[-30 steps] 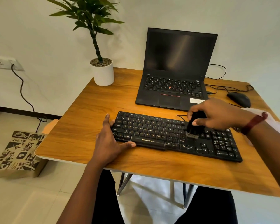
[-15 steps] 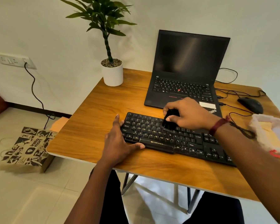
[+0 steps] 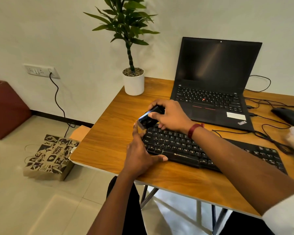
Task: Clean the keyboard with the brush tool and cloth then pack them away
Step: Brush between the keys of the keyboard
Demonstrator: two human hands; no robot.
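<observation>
Right hand [image 3: 171,117] holds brush [image 3: 147,119] at keyboard [image 3: 185,146] left edge

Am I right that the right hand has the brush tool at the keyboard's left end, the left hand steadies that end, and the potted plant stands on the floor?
Not quite. The head view shows the potted plant standing on the table's back left corner, not the floor. The rest holds: the right hand holds the brush tool at the keyboard's left end, and the left hand steadies that end.
</observation>
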